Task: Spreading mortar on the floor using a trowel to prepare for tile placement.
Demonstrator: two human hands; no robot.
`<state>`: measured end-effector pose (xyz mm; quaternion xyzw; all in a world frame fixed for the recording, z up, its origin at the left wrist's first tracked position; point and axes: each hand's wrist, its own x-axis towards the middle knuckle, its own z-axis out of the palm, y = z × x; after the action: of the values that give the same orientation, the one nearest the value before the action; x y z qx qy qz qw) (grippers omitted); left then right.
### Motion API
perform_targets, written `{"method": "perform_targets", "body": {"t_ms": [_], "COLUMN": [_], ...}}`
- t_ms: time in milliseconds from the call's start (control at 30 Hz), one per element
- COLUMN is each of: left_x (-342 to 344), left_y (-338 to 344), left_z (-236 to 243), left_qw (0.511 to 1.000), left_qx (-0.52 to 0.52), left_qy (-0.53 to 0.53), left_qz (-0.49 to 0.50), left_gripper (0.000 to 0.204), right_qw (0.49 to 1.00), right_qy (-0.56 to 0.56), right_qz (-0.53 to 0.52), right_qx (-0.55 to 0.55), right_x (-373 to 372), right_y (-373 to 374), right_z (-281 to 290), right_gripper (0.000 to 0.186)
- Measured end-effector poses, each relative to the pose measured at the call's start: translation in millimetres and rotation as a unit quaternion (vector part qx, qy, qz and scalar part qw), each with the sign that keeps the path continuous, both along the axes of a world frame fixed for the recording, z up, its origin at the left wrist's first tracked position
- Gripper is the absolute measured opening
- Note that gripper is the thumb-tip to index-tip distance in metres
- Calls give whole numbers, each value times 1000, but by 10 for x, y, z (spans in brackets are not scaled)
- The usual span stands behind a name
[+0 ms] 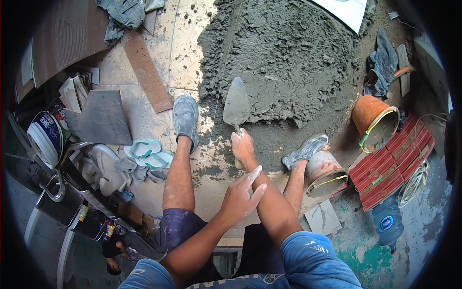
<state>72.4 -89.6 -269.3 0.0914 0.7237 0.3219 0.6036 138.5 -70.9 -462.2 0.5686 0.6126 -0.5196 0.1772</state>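
Note:
My right hand (243, 147) grips the handle of a mortar-coated trowel (236, 103), whose blade lies at the near edge of a large heap of wet grey mortar (284, 58). My left hand (240, 195) rests on my right forearm, fingers spread and dusted with cement, holding nothing. My left foot in a grey shoe (185, 118) stands on the tiled floor left of the trowel. My right shoe (305, 150) stands on the mortar-smeared floor to the right.
Two orange buckets (374, 120) (325, 173) lie tipped at the right, next to stacked red boxes (392, 166) and a blue water bottle (387, 222). Green flip-flops (147, 151), loose tiles (103, 118) and a white-blue bucket (45, 137) crowd the left. Rags (382, 65) lie at far right.

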Motion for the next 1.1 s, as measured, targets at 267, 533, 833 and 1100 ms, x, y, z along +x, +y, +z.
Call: {"method": "perform_targets", "body": {"t_ms": [267,533,833,1100], "left_x": [42,122,118,105], "left_y": [32,37,48,59], "left_z": [-18,-75,-78,-81], "left_qw": [1000,998,998,998], "left_qx": [6,13,11,5], "left_qy": [21,16,17,15], "left_qz": [19,58,62,59], "left_gripper": [46,46,46,46], "right_qw": [996,975,870,866], "right_qy": [8,-61,-80,-99], "right_qz": [54,210,479,489], "right_qx": [68,-37,-91,-13], "right_x": [-634,-1469,-354,230], "right_y": [1320,3596,2601,1839], "right_z": [281,222,-32,158], "right_gripper": [43,46,54,45]}}
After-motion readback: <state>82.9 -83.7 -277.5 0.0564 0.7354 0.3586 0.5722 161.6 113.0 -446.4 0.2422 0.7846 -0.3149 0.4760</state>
